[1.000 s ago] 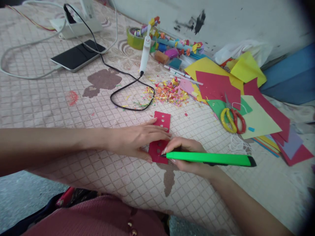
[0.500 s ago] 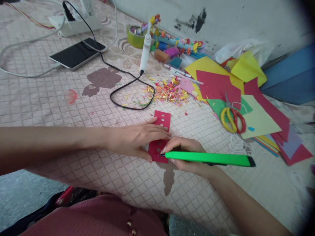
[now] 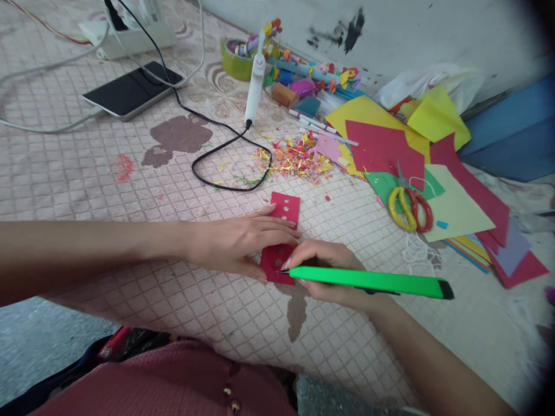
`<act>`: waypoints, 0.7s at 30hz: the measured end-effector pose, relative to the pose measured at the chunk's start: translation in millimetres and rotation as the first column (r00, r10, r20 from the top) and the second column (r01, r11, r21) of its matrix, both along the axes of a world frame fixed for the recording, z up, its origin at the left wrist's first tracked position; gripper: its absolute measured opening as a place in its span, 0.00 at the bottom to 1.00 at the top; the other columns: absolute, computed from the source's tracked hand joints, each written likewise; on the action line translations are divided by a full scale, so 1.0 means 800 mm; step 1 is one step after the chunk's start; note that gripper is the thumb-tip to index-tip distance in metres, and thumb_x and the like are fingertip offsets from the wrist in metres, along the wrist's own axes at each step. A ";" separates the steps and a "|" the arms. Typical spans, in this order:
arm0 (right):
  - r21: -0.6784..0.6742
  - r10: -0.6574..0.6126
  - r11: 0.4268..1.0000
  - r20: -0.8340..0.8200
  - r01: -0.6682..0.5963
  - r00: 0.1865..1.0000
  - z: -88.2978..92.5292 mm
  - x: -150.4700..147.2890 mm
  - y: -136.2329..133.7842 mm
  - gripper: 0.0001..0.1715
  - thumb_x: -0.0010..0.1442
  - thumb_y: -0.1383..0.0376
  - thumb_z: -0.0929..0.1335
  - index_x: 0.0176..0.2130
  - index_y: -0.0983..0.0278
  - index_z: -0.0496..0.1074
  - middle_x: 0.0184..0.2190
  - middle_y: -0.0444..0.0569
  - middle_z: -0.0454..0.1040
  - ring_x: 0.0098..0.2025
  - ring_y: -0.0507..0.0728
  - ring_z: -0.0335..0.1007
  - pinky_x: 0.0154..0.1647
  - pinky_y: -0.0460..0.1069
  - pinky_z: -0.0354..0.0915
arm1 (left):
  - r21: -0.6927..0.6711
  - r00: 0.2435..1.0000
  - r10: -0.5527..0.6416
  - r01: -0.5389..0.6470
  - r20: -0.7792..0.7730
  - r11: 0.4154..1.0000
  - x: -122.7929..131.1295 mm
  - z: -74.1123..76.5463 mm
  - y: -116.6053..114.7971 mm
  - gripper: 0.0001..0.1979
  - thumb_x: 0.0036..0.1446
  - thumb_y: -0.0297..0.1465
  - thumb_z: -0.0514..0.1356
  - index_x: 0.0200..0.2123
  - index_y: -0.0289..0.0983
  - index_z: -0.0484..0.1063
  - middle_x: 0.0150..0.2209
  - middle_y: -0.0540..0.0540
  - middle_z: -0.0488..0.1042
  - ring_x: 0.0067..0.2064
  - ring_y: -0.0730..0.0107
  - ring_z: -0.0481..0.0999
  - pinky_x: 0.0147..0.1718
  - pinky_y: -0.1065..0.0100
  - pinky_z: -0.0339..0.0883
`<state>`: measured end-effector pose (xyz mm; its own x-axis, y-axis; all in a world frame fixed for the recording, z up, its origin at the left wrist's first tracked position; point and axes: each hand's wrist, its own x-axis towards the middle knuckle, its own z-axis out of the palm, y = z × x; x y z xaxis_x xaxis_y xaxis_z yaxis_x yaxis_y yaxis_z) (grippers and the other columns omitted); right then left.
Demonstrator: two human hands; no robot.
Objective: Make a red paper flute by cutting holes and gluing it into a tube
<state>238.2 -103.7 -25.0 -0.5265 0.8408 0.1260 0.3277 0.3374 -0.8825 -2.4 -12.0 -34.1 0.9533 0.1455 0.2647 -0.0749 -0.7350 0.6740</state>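
Observation:
A narrow strip of red card [image 3: 277, 276] with small round holes lies flat on the quilted cloth. Across its middle rests my left hand [image 3: 243, 242], open with fingers spread, pressing on the card and hiding part of it. My right hand [image 3: 323, 263] is closed around a bright green utility knife [image 3: 368, 278], held almost level. The knife's dark thin tip touches the card's near end, just below a hole.
Scissors [image 3: 410, 208] and coloured paper sheets [image 3: 385, 150] lie at right. Paper scraps [image 3: 299, 159], a glue gun [image 3: 255, 86] with a looped black cord, and a roll of tape [image 3: 236, 60] sit farther back. A phone [image 3: 132, 89] and power strip [image 3: 139, 40] are at left.
The knife's rear end has dipped slightly and shifted right, while its tip stays at the card's near end. My left hand holds its place on the card. The view has shifted slightly.

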 end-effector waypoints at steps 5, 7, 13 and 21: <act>0.014 0.025 1.000 0.021 -0.025 0.999 -0.002 0.005 0.000 0.16 0.55 0.72 0.73 0.44 0.58 0.76 0.39 0.43 0.80 0.41 0.54 0.77 0.42 0.47 0.70 | 0.019 1.000 0.007 -0.007 -0.017 1.000 -0.001 0.000 0.000 0.31 0.64 0.40 0.64 0.65 0.37 0.61 0.65 0.32 0.66 0.67 0.50 0.64 0.68 0.47 0.50; 0.025 0.016 1.000 0.031 -0.017 0.999 -0.003 0.005 0.000 0.17 0.55 0.73 0.74 0.44 0.58 0.76 0.39 0.43 0.80 0.41 0.54 0.77 0.42 0.47 0.70 | 0.024 1.000 0.009 -0.008 -0.021 1.000 -0.001 0.000 0.000 0.30 0.65 0.41 0.63 0.65 0.37 0.62 0.65 0.32 0.66 0.67 0.50 0.64 0.69 0.46 0.48; 0.054 -0.002 0.999 0.050 0.000 0.999 -0.001 0.001 -0.003 0.17 0.55 0.75 0.73 0.43 0.58 0.76 0.38 0.42 0.81 0.40 0.53 0.77 0.41 0.47 0.70 | 0.044 0.999 -0.006 0.007 -0.036 0.999 -0.001 0.003 0.000 0.30 0.66 0.40 0.61 0.66 0.35 0.61 0.66 0.31 0.65 0.68 0.51 0.63 0.69 0.46 0.47; 0.032 0.034 0.999 0.025 -0.034 0.999 0.000 0.005 -0.003 0.14 0.58 0.71 0.72 0.44 0.59 0.76 0.39 0.45 0.80 0.41 0.55 0.78 0.40 0.48 0.71 | 0.125 0.993 -0.037 0.051 -0.116 0.991 -0.003 0.005 0.000 0.23 0.68 0.35 0.58 0.64 0.38 0.65 0.68 0.34 0.62 0.71 0.52 0.59 0.71 0.43 0.35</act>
